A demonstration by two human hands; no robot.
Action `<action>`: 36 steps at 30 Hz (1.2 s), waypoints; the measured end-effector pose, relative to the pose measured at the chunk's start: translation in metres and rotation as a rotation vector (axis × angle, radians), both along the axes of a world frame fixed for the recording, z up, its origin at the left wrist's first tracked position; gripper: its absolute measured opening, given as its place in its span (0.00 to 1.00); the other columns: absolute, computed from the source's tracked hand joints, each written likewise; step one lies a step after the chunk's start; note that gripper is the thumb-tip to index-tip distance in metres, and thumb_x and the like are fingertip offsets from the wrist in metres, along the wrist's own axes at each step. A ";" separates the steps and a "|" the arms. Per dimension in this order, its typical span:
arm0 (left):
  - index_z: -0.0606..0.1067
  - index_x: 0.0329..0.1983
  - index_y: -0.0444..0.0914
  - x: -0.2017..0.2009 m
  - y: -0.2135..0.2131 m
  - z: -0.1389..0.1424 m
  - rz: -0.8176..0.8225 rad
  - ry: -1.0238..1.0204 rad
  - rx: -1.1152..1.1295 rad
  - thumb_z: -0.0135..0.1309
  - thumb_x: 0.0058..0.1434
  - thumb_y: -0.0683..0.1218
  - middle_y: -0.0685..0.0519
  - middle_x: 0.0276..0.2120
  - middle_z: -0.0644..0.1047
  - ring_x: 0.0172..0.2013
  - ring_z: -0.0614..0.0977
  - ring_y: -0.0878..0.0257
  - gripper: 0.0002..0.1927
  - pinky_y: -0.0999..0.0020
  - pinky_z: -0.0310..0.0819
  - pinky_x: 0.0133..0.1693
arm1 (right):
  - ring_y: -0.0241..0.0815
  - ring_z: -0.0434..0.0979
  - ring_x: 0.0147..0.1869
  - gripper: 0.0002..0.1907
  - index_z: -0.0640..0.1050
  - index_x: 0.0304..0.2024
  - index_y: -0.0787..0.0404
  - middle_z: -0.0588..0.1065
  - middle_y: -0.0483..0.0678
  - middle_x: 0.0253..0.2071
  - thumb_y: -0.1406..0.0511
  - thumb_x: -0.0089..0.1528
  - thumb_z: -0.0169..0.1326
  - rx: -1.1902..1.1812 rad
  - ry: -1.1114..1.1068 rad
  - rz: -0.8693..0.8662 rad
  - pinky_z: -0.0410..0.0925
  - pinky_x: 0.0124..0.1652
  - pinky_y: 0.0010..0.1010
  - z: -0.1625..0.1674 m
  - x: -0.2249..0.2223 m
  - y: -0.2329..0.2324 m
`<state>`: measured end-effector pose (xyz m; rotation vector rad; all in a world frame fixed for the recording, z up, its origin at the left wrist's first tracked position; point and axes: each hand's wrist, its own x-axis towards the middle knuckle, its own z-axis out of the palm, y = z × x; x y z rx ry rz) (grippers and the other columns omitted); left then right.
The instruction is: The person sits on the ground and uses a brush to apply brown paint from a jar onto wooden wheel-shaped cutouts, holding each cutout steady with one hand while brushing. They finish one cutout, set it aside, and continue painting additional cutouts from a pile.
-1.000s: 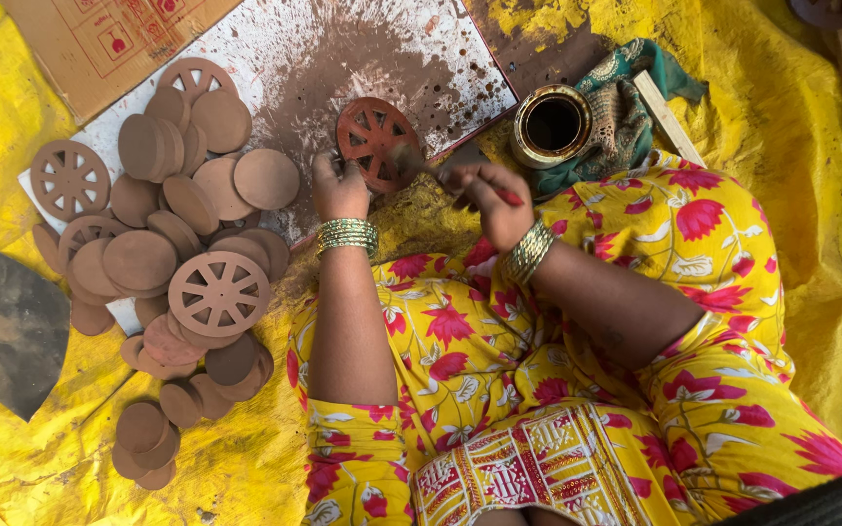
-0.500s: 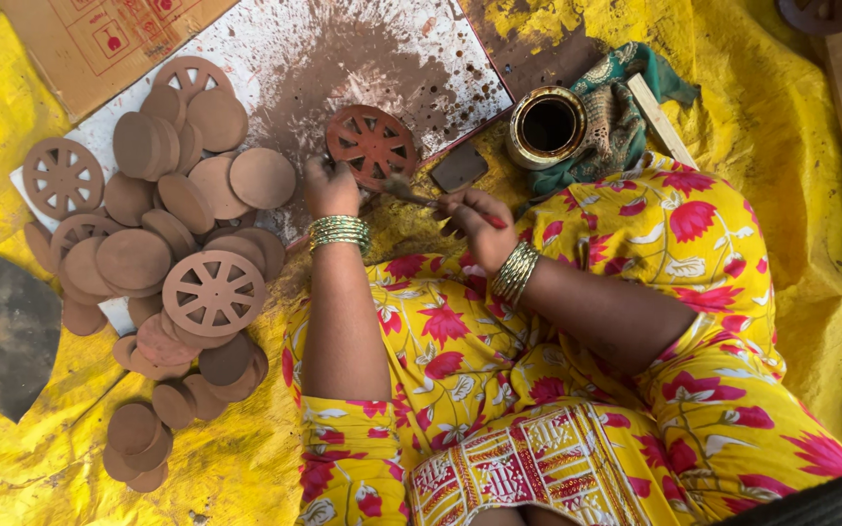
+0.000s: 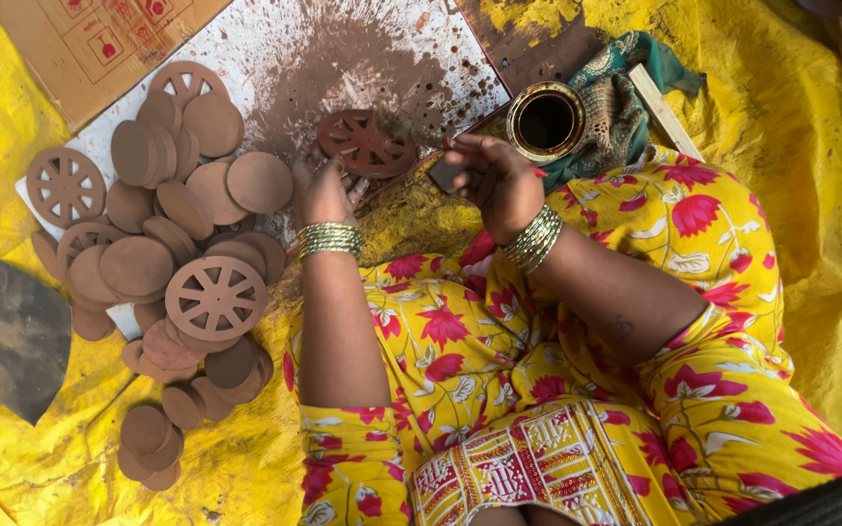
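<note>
Left hand [image 3: 324, 190]: our grip pinches the near rim of the clay wheel [image 3: 366, 143], on the stained board [image 3: 275, 58].
Right hand [image 3: 499, 175]: closed on a thin brush, just right of that grip.
Handling: we judge it light, stiff, brittle; hold the rim, not the spokes.
Change: the brush hand has lifted nearer the paint pot [image 3: 546, 120].

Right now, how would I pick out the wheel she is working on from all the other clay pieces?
Start at the white board splashed with brown paint at the top of the view. At its lower edge, just above the left hand, lies one spoked wheel. It is darker and redder than the pale discs and wheels heaped to the left, and it lies alone.
</note>
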<state>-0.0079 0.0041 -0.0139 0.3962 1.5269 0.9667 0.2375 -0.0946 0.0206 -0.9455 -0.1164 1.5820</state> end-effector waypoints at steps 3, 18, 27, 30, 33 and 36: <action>0.50 0.72 0.50 -0.001 -0.002 0.015 -0.015 -0.177 0.058 0.46 0.60 0.35 0.42 0.53 0.72 0.47 0.80 0.51 0.39 0.54 0.79 0.46 | 0.39 0.78 0.37 0.20 0.76 0.55 0.66 0.81 0.52 0.46 0.60 0.70 0.42 0.007 -0.023 -0.003 0.70 0.39 0.32 0.008 0.007 0.006; 0.64 0.68 0.38 0.007 -0.017 0.008 -0.375 0.486 0.452 0.58 0.61 0.37 0.48 0.50 0.80 0.39 0.83 0.64 0.32 0.70 0.79 0.39 | 0.37 0.79 0.39 0.15 0.76 0.55 0.66 0.81 0.52 0.46 0.64 0.71 0.47 0.099 -0.358 0.059 0.72 0.41 0.30 0.008 0.002 0.006; 0.76 0.54 0.40 0.020 -0.021 0.014 -0.450 0.671 0.534 0.59 0.65 0.42 0.52 0.50 0.78 0.45 0.83 0.64 0.14 0.66 0.77 0.49 | 0.35 0.76 0.41 0.16 0.74 0.58 0.64 0.81 0.53 0.53 0.63 0.71 0.48 0.224 -0.359 -0.088 0.70 0.43 0.28 -0.001 -0.001 0.005; 0.79 0.49 0.41 0.022 -0.019 0.018 -0.480 0.653 0.502 0.57 0.67 0.42 0.53 0.48 0.79 0.46 0.83 0.64 0.08 0.66 0.79 0.49 | 0.35 0.80 0.48 0.16 0.74 0.58 0.65 0.80 0.53 0.52 0.63 0.71 0.48 0.207 -0.353 -0.071 0.72 0.44 0.28 -0.002 -0.001 0.007; 0.77 0.49 0.40 0.023 -0.019 0.020 -0.488 0.622 0.492 0.60 0.63 0.42 0.53 0.48 0.79 0.46 0.83 0.63 0.11 0.66 0.79 0.49 | 0.35 0.77 0.40 0.16 0.75 0.58 0.64 0.81 0.51 0.50 0.63 0.71 0.48 0.175 -0.348 -0.020 0.70 0.42 0.27 -0.006 -0.002 0.007; 0.78 0.48 0.40 0.022 -0.019 0.018 -0.481 0.696 0.486 0.60 0.63 0.42 0.52 0.50 0.76 0.48 0.83 0.62 0.11 0.65 0.78 0.51 | 0.35 0.75 0.39 0.15 0.75 0.57 0.66 0.81 0.52 0.49 0.64 0.71 0.49 0.164 -0.333 -0.037 0.69 0.42 0.27 -0.013 -0.006 0.007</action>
